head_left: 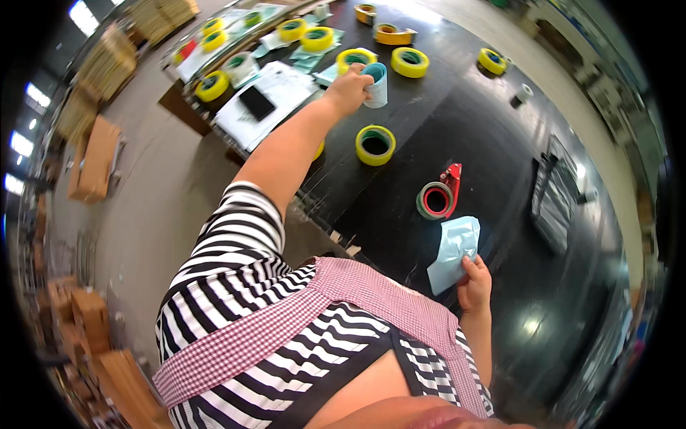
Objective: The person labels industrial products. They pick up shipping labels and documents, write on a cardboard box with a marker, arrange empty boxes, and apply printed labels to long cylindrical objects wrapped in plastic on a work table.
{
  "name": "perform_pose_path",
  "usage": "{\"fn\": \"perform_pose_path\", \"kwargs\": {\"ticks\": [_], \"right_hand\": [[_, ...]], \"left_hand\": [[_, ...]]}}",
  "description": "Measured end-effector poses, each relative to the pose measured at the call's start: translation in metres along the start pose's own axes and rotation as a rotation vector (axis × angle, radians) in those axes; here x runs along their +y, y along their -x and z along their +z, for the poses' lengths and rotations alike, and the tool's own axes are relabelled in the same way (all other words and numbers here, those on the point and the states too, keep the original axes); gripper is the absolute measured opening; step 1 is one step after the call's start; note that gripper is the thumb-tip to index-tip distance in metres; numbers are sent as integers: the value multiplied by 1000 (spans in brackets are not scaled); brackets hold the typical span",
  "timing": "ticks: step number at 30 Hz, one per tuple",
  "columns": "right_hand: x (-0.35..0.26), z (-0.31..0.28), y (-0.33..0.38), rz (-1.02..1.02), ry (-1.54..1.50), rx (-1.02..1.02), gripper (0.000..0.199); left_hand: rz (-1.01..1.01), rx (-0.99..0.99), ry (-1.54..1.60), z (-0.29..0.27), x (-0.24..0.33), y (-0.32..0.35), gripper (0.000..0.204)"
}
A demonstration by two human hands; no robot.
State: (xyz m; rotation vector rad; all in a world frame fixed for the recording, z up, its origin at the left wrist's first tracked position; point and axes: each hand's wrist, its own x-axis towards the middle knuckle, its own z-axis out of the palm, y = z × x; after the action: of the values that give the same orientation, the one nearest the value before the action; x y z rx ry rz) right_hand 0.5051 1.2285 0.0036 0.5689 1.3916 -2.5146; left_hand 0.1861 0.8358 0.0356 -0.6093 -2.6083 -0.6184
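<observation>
My left hand (349,91) reaches out over the far left part of the black table (493,136). Its fingers are closed on a small pale blue roll (376,93), perhaps of labels, with an open core. Just behind that roll lies a yellow tape roll (350,57). My right hand (475,286), close to my body, pinches a light blue plastic packet (455,247) between thumb and fingers. Beyond the packet sits a red tape dispenser (452,182) with a tape roll (435,200) on it. Another yellow tape roll (376,145) lies between my two hands.
Several tape rolls are spread along the far edge, one yellow roll (410,63) among them. A black phone (256,103) rests on white papers (236,125) at the left. Folded black plastic (554,196) lies at the right. Cardboard boxes (95,159) stand on the floor.
</observation>
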Motion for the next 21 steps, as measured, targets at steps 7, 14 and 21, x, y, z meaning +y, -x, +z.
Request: {"fn": "perform_pose_path", "kwargs": {"ticks": [7,14,21], "right_hand": [[36,44,17,-233,-121,280,30],[55,123,-8,-194,-144,261,28],[73,228,-53,74,-6,-89,26]], "left_hand": [[-85,-401,23,89,-45,-64,33],[235,-22,310,-5,25,22,38],[305,-299,528,-76,73,168,71]]}}
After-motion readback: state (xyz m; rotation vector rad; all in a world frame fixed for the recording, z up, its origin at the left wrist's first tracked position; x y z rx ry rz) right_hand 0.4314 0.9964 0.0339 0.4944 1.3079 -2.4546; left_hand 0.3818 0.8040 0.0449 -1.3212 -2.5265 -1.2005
